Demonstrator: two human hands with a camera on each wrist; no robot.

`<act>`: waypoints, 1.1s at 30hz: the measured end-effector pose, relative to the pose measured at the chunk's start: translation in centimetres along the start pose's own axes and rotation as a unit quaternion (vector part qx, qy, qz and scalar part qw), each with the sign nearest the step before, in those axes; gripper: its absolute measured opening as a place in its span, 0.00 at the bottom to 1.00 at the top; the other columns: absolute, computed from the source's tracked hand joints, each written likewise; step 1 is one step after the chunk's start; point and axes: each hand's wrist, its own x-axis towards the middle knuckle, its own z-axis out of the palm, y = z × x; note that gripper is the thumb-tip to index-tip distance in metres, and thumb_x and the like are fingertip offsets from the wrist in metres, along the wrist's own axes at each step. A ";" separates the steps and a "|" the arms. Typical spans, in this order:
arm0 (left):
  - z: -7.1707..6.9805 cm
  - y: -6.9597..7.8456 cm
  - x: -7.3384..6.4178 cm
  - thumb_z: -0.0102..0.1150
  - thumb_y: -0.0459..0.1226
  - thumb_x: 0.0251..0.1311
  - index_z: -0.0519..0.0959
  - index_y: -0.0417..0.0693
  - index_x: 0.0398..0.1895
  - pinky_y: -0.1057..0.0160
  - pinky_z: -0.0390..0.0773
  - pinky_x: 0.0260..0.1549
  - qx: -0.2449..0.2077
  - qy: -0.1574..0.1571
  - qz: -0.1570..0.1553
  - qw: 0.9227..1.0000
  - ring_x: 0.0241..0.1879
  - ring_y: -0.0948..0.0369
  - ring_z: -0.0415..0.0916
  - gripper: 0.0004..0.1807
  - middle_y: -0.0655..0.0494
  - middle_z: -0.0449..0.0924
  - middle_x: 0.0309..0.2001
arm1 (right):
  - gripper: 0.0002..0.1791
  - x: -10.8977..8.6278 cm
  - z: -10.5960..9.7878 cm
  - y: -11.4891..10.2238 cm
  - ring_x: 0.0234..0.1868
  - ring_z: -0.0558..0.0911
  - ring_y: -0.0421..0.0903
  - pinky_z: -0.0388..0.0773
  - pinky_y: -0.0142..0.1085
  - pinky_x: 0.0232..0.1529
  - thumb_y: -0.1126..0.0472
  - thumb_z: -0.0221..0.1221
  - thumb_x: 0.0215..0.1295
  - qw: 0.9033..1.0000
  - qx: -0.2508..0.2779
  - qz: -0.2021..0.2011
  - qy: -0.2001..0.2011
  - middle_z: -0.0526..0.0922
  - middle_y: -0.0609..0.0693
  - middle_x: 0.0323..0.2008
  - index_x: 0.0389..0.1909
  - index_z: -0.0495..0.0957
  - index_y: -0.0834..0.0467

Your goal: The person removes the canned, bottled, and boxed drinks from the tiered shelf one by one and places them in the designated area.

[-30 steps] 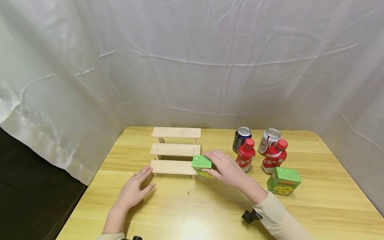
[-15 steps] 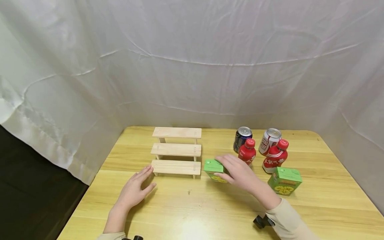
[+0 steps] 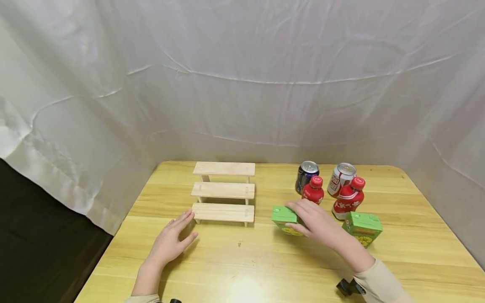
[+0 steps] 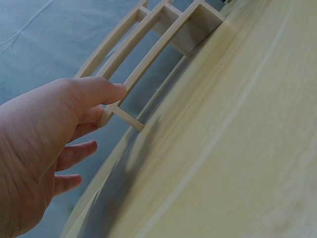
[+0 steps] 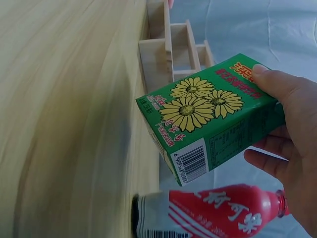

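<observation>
My right hand [image 3: 312,219] grips a green drink carton [image 5: 208,111] by its upper end, thumb on the flower-printed face. In the right wrist view the carton hangs tilted, its lower end a little above the table. It is right of the three-step wooden display stand [image 3: 223,212]. My left hand [image 3: 168,240] lies beside the stand's lowest step, extended fingers touching its left end. In the left wrist view the thumb overlaps the step's front edge [image 4: 153,54]. A red-capped bottle [image 5: 223,210] stands near the carton, partly hidden by my right hand in the head view.
A second green carton [image 3: 363,227] stands right, partly behind my right forearm. A dark can [image 3: 305,179] and a white-and-red can [image 3: 339,181] stand at the back, with another red bottle [image 3: 347,200] in front. Pale curtains [image 3: 242,84] enclose the wooden table [image 3: 227,269].
My right hand has carried the carton rightward and toward me, away from the right end of the lowest step. The left hand has stayed at the stand.
</observation>
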 end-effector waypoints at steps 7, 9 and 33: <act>0.2 -0.1 0.0 0.63 0.49 0.61 0.68 0.46 0.69 0.39 0.61 0.69 0.002 0.001 0.000 1.000 0.70 0.49 0.64 0.35 0.52 0.66 0.72 | 0.30 -1.0 -0.5 0.5 0.46 0.79 0.40 0.82 0.40 0.46 0.46 0.67 0.58 1.000 -0.009 0.013 -0.016 0.81 0.46 0.45 0.57 0.75 0.56; 0.2 -0.2 0.0 0.63 0.49 0.61 0.68 0.47 0.69 0.39 0.61 0.70 0.002 0.002 0.000 1.000 0.70 0.49 0.64 0.35 0.52 0.66 0.71 | 0.30 -1.3 -0.7 0.6 0.46 0.79 0.39 0.82 0.39 0.47 0.46 0.67 0.58 1.000 -0.010 0.018 -0.021 0.81 0.45 0.46 0.58 0.74 0.55; 0.3 -0.3 -0.1 0.63 0.50 0.61 0.68 0.47 0.70 0.39 0.61 0.69 -0.001 0.001 -0.002 1.000 0.71 0.49 0.64 0.35 0.53 0.65 0.72 | 0.29 -4.0 -2.5 2.6 0.51 0.81 0.50 0.82 0.48 0.51 0.50 0.67 0.58 0.998 -0.032 0.052 -0.035 0.82 0.50 0.49 0.59 0.76 0.58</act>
